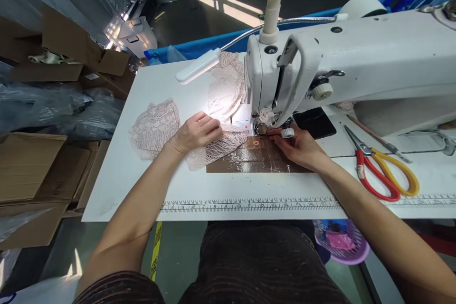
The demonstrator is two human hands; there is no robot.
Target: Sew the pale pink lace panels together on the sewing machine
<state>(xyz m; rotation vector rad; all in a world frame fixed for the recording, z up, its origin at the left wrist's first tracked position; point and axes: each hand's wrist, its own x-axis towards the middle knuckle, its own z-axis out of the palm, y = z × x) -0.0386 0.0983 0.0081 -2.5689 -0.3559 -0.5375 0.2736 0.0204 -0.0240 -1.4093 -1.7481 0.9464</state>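
My left hand (pixel 199 132) is closed on a piece of pale pink lace (pixel 228 145), just left of the presser foot. The lace runs from my fingers towards the needle area of the white sewing machine (pixel 265 76). My right hand (pixel 297 147) reaches in from the right, its fingertips close together beside the presser foot (pixel 261 129). What those fingertips hold, if anything, is hidden. Under the lace and my right hand lies a brown taped plate (pixel 249 156). More lace (pixel 228 83) is spread behind the needle, lit by a lamp (pixel 199 65).
Another lace piece (pixel 156 128) lies on the white table (pixel 124 190), at the left. Scissors (pixel 384 166) with red and yellow handles and a black phone-like slab (pixel 315 122) lie right of my right hand. A printed ruler (pixel 245 205) follows the front edge. Cardboard boxes (pixel 32 166) stand left.
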